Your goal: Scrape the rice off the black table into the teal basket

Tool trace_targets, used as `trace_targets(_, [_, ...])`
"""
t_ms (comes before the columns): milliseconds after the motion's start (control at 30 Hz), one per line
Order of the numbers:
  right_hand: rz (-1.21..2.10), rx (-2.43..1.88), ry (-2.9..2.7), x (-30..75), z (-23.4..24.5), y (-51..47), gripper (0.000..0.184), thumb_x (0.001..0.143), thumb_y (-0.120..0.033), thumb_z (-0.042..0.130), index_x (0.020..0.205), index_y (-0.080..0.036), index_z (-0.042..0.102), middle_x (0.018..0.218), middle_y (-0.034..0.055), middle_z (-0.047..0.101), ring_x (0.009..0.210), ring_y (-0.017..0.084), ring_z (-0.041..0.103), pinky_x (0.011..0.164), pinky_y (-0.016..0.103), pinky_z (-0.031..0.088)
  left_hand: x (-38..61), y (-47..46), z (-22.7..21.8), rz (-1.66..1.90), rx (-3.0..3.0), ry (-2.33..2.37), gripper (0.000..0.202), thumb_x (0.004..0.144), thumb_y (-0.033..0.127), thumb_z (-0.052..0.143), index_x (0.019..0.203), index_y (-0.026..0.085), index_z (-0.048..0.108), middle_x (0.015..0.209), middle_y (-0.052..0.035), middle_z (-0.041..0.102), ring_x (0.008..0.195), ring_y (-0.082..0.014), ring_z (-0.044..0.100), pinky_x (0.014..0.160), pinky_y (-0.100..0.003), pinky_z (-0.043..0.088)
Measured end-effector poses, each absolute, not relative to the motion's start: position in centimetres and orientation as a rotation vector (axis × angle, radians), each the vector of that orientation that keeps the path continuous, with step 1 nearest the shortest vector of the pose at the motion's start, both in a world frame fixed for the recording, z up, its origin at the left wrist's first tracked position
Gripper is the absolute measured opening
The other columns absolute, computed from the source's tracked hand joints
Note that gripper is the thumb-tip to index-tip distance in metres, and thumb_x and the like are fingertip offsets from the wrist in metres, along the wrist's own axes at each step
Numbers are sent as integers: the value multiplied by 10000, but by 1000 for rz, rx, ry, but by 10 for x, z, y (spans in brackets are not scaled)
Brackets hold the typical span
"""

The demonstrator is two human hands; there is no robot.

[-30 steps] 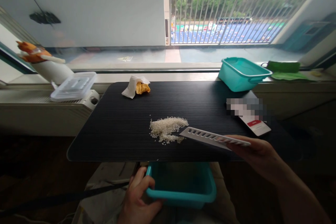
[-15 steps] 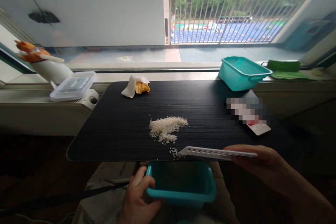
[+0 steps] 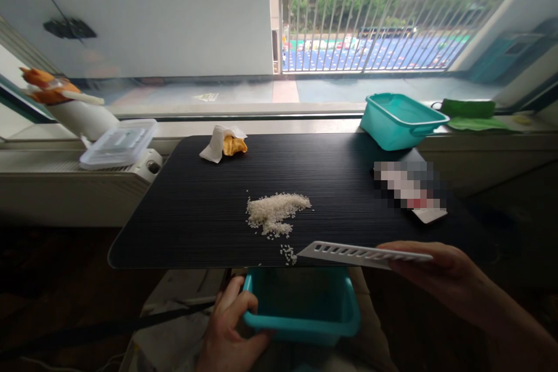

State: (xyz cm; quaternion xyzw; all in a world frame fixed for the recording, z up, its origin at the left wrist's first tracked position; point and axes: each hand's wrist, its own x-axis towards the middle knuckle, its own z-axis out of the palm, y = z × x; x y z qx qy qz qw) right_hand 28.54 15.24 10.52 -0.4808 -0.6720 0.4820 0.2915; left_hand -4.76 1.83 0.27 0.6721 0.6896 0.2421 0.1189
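Observation:
My left hand [image 3: 233,322] is closed on the left rim of a teal plastic bin [image 3: 300,328], held just below the table's front edge. In my right hand [image 3: 440,267] is a flat white slotted plastic piece [image 3: 344,253], its slanted tip low over the table near the front edge. Beside that tip lie a few stray grains of rice [image 3: 288,254]. Behind them a larger heap of white rice [image 3: 276,212] spreads over the black table [image 3: 174,215]. The bin's inside is dark, so its contents cannot be made out.
A crumpled tissue with something orange-yellow [image 3: 235,146] sits at the table's back left. At the back right stands another teal bin [image 3: 392,125], with a phone-like item [image 3: 429,213], partly pixelated, in front. A clear lidded box [image 3: 120,142] rests on the left radiator.
The white slotted piece has shifted slightly right with my right hand, and its slotted face shows a little more. The view has moved slightly; my left hand stays on the bin.

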Motion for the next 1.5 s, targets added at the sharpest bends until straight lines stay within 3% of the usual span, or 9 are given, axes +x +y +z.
trace_targets(400, [1245, -1242, -1844, 273, 109, 157, 195, 819, -352, 727, 904, -210, 830, 870, 84, 812, 754, 236, 758, 670, 235, 607, -45, 21, 5, 775, 1874, 1960, 171, 588, 137, 720, 648, 215, 580, 959, -34, 639, 856, -199, 654, 706, -234, 523])
trace_targets(600, [1281, -1234, -1865, 269, 106, 159, 208, 839, -366, 711, 927, -214, 822, 882, 78, 810, 769, 237, 756, 688, 259, 612, -45, 21, 9, 771, 1839, 1913, 168, 635, 140, 691, 635, 210, 538, 853, -2, 582, 775, -158, 627, 682, -215, 507])
trace_targets(833, [1306, -1213, -1945, 266, 110, 159, 239, 855, -385, 690, 913, -194, 821, 864, 89, 809, 751, 250, 758, 665, 273, 617, -46, 20, 7, 788, 1862, 1965, 173, 595, 152, 723, 632, 220, 569, 933, -17, 643, 849, -190, 652, 702, -226, 522])
trace_targets(1500, [1308, -1216, -1876, 258, 101, 169, 235, 862, -374, 684, 959, -197, 805, 956, 83, 807, 821, 265, 753, 703, 310, 616, -47, 20, 6, 766, 1810, 1971, 160, 600, 151, 728, 662, 218, 597, 963, -27, 642, 884, -202, 639, 741, -246, 523])
